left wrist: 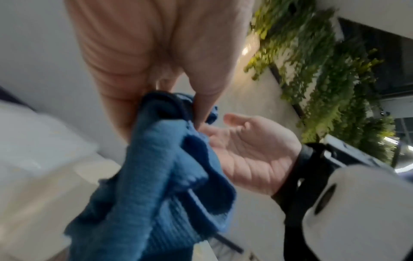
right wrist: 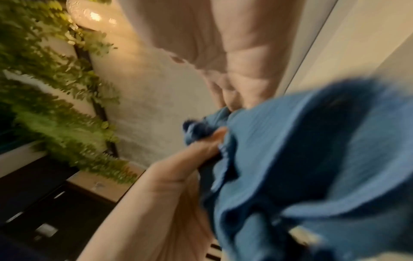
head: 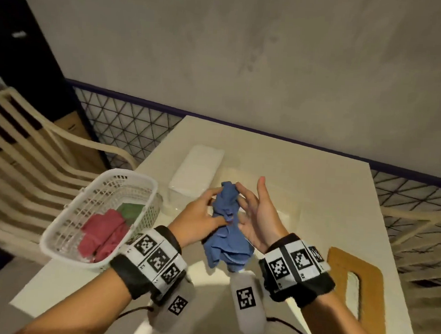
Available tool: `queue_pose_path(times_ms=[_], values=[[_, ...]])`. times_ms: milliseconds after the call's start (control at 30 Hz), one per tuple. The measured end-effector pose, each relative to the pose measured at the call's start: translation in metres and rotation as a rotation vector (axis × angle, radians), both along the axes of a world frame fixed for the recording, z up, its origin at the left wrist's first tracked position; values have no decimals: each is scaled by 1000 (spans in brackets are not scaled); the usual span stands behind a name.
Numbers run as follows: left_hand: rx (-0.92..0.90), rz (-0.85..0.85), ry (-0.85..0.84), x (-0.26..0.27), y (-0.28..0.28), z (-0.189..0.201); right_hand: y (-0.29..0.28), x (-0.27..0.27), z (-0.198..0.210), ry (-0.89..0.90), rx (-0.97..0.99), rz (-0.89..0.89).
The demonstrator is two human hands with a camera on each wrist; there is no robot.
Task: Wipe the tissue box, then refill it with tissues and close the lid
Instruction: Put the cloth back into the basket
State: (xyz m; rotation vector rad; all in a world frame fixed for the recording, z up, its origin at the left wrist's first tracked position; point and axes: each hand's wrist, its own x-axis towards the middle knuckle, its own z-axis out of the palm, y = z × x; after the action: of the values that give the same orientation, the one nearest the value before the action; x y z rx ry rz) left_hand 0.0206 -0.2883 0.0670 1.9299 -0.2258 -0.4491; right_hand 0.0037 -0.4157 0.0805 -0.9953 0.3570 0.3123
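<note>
The white basket on the worktop holds a red cloth and a green cloth. The left hand has its grip pinched on a crumpled blue cloth; the right hand lies open against it, fingers straight.

Three cloths in all: one blue cloth bunched at the table's centre, and one red cloth and one green cloth in the single white basket at nine o'clock. There is one stack of white tissues at eleven o'clock and one wooden lid with a slot at four o'clock. Two hands show, the left hand and right hand, each above one tagged wristband, and two slatted chairs stand at nine and three o'clock.
</note>
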Motion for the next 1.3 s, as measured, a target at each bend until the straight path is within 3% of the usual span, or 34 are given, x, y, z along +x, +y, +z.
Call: queue_pose_path(times_ms=[200, 300, 433, 533, 600, 733, 967, 1133, 1300], values=[[100, 318, -183, 3, 128, 24, 69, 28, -3, -57, -339, 299], [298, 417, -231, 12, 176, 29, 85, 32, -19, -58, -454, 362], [611, 297, -186, 23, 203, 10, 92, 34, -45, -23, -628, 375], [723, 187, -101, 30, 208, -14, 89, 43, -63, -117, -958, 378], [750, 150, -59, 35, 208, -24, 88, 53, -67, -213, -1170, 384], [788, 105, 8, 47, 211, -33, 90, 94, -72, -322, -1398, 407], [792, 77, 5, 61, 220, -27, 106, 156, -93, -196, -1618, 734], [680, 90, -137, 48, 216, -9, 109, 156, -112, -170, -1718, 852], [541, -5, -322, 29, 209, -13, 102, 115, -119, -373, -1745, 693]])
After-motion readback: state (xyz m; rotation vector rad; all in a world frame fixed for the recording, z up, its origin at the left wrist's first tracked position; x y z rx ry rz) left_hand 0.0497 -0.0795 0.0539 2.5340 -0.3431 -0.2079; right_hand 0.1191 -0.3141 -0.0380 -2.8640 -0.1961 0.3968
